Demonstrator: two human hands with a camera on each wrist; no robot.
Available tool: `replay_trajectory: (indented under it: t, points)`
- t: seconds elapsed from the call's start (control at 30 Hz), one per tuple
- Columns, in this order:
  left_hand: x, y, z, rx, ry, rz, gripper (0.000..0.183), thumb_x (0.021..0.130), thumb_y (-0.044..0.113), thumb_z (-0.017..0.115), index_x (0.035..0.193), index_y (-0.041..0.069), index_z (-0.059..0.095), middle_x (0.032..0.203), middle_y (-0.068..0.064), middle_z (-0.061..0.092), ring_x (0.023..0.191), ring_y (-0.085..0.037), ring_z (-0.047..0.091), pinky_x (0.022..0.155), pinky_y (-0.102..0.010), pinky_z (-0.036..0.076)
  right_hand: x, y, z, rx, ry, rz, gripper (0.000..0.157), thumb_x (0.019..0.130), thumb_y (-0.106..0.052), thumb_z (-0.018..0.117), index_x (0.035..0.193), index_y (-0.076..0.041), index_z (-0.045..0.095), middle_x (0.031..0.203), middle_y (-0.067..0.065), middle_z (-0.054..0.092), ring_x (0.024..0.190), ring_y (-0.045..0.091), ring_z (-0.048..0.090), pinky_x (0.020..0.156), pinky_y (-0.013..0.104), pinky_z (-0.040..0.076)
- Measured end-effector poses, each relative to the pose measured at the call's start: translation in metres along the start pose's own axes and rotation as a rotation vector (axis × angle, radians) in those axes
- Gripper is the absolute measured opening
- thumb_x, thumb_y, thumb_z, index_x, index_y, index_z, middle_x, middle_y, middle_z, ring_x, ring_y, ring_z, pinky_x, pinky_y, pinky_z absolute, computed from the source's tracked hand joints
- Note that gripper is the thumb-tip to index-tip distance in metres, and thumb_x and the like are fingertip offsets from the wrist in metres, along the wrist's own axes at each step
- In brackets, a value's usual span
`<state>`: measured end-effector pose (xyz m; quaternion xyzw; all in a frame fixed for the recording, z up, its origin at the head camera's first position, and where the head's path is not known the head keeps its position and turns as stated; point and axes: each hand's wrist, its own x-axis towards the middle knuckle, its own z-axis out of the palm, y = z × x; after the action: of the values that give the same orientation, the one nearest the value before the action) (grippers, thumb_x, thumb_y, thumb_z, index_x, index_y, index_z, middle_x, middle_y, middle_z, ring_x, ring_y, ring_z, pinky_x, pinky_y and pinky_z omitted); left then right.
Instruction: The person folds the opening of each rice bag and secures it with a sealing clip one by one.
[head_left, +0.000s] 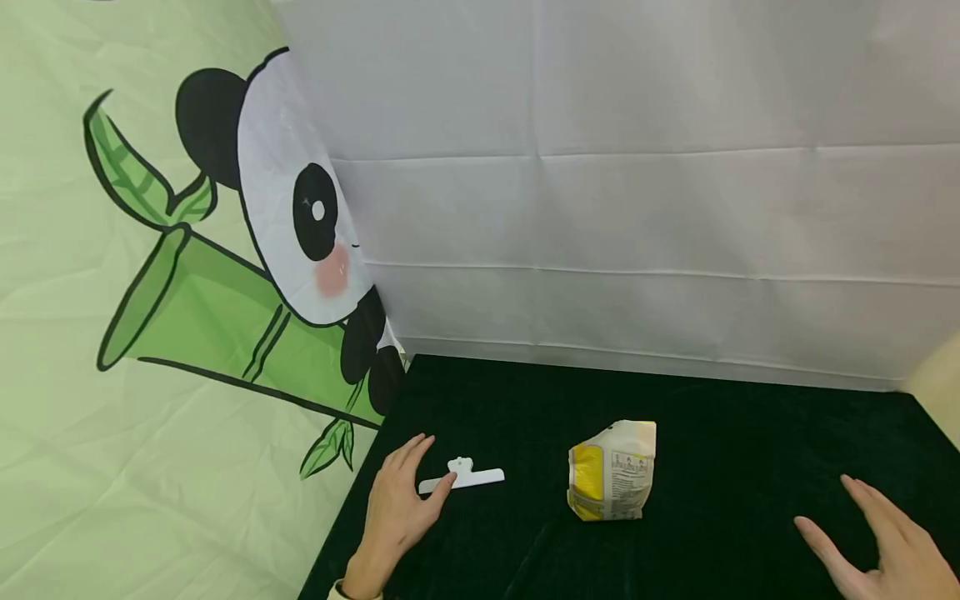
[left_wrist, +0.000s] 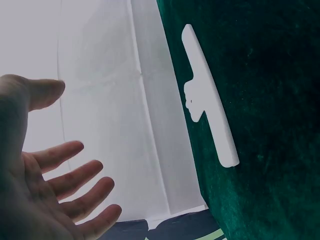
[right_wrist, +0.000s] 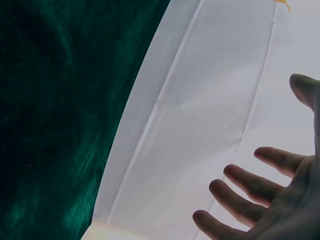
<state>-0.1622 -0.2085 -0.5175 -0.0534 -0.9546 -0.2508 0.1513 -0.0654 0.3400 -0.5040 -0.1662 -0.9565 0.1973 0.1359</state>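
A white bag clip (head_left: 480, 478) with a long straight bar lies on the dark green cloth; the left wrist view shows the same clip (left_wrist: 207, 97) whole. My left hand (head_left: 401, 508) hovers over its left end in the head view, fingers and thumb spread, gripping nothing. In the left wrist view this hand (left_wrist: 55, 190) is apart from the clip. A yellow and white packet (head_left: 613, 472) with its top folded stands near the middle of the table. Far to its right, my right hand (head_left: 885, 542) is held with fingers extended and holds nothing; its wrist view shows this hand (right_wrist: 265, 195) too.
Dark green cloth (head_left: 720, 450) covers the table. A white sheet (head_left: 637, 208) hangs behind the back edge. On the left hangs a light green sheet (head_left: 60, 450) printed with a panda and bamboo.
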Motion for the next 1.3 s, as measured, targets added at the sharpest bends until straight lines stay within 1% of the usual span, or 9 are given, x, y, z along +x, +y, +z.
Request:
replay_trajectory:
  t: [0.13,0.23,0.63,0.83,1.07,1.3]
  points:
    - [0.001,0.001,-0.001,-0.007,-0.019,0.004,0.062,0.093,0.045,0.080,0.146,0.017,0.064,0.153,-0.012,0.061,0.139,-0.038,0.057,0.113,-0.064,0.046,0.003,0.003,-0.001,-0.001,-0.058,-0.006,0.101,0.101,-0.061,0.063,0.155,0.018,0.030,0.156,0.049,0.030,0.134,0.071,0.034,0.107,0.081,0.030]
    - [0.001,0.002,-0.001,-0.005,-0.015,0.011,0.060,0.094,0.044,0.080,0.145,0.017,0.065,0.151,-0.011,0.063,0.138,-0.037,0.058,0.113,-0.064,0.046,0.005,0.004,-0.001,0.001,-0.076,-0.008,0.102,0.101,-0.062,0.062,0.155,0.018,0.029,0.157,0.049,0.028,0.135,0.071,0.032,0.107,0.082,0.029]
    - [-0.001,0.001,0.000,-0.015,-0.024,0.017,0.058,0.093,0.044,0.081,0.143,0.018,0.066,0.148,-0.009,0.065,0.136,-0.035,0.060,0.112,-0.062,0.048,0.001,-0.006,-0.007,-0.002,-0.083,-0.017,0.095,0.104,-0.057,0.060,0.153,0.020,0.033,0.154,0.049,0.032,0.133,0.071,0.034,0.107,0.080,0.029]
    - [-0.003,0.003,0.001,-0.044,-0.042,-0.001,0.058,0.094,0.044,0.080,0.144,0.019,0.065,0.149,-0.008,0.065,0.137,-0.035,0.059,0.112,-0.063,0.047,0.002,-0.007,-0.006,-0.007,-0.074,-0.027,0.094,0.104,-0.058,0.061,0.152,0.019,0.035,0.152,0.049,0.035,0.130,0.070,0.037,0.107,0.080,0.031]
    - [-0.003,0.002,0.002,-0.045,-0.049,-0.017,0.059,0.095,0.043,0.079,0.146,0.019,0.063,0.150,-0.009,0.064,0.139,-0.035,0.058,0.113,-0.063,0.046,0.004,-0.005,-0.004,-0.006,-0.093,-0.021,0.095,0.105,-0.059,0.058,0.153,0.019,0.033,0.153,0.049,0.032,0.134,0.070,0.033,0.108,0.080,0.028]
    - [-0.002,0.002,0.004,-0.047,-0.040,0.001,0.059,0.094,0.043,0.080,0.145,0.019,0.064,0.149,-0.008,0.065,0.138,-0.034,0.059,0.113,-0.063,0.047,0.004,-0.007,-0.004,0.000,-0.092,-0.021,0.096,0.104,-0.059,0.058,0.154,0.019,0.031,0.155,0.049,0.030,0.135,0.071,0.032,0.109,0.081,0.027]
